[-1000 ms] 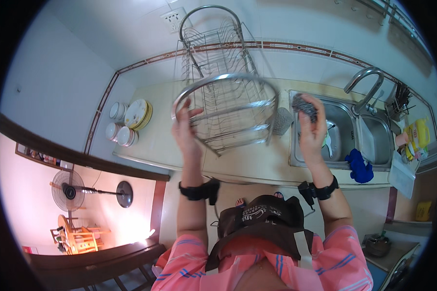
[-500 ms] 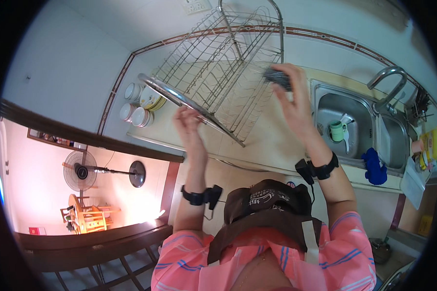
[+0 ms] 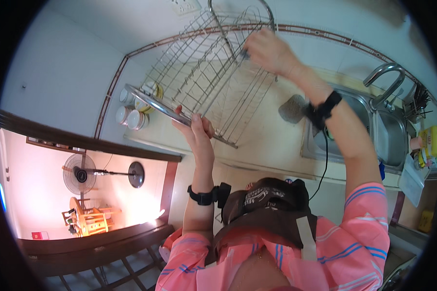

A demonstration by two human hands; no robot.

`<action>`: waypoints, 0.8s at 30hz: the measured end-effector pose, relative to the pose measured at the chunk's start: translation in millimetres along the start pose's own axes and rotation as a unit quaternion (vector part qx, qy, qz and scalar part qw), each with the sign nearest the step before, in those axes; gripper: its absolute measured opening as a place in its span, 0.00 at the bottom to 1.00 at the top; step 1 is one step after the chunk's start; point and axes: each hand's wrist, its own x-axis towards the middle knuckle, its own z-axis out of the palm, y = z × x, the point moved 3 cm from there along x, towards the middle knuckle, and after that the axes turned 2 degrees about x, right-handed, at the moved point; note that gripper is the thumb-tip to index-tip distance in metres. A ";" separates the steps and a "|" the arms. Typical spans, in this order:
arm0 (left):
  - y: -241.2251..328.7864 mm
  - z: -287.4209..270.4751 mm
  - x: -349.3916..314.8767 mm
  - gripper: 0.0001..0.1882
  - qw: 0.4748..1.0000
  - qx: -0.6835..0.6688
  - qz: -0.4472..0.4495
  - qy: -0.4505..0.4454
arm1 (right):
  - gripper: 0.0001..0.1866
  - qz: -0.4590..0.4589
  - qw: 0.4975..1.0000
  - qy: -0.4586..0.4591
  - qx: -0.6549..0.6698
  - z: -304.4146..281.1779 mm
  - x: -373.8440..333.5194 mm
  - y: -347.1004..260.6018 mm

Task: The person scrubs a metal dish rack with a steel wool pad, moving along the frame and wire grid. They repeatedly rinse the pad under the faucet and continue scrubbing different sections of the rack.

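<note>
A wire dish rack (image 3: 199, 89) stands tilted over the counter, its thick chrome end bar toward me. My left hand (image 3: 195, 127) is closed round that near bar, thumb on top. Reaching to the rack's far right side, my right hand (image 3: 272, 51) is closed on a dark scouring pad (image 3: 245, 54). Only a small edge of the pad shows past my fingers, close to the rack's wires. A grey, rough-textured rounded piece (image 3: 292, 109) lies on the counter below my right forearm, left of the sink.
Stacked bowls (image 3: 137, 120) and yellow-patterned dishes (image 3: 150, 94) stand at the counter's left end. To the right are a double steel sink (image 3: 391, 138), partly behind my right arm, and a curved faucet (image 3: 388, 72). A standing fan (image 3: 80, 174) shows through the opening at left.
My right hand has moved up and left with the pad to the rack's far side, uncovering the grey piece. The rack has shifted slightly left; my left hand now wraps its bar more fully.
</note>
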 end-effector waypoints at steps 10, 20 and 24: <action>9.4 -13.5 16.8 0.37 1.000 0.006 -0.011 0.022 | 0.11 0.213 0.967 0.127 0.062 12.8 -30.1 96.2; 30.8 -23.6 28.7 0.45 0.982 0.150 0.090 0.070 | 0.17 0.587 0.378 0.285 0.657 60.3 -126.8 -10.3; 36.2 -9.1 42.8 0.40 0.982 0.150 0.110 0.020 | 0.16 0.588 0.556 0.273 0.521 53.8 -98.2 6.4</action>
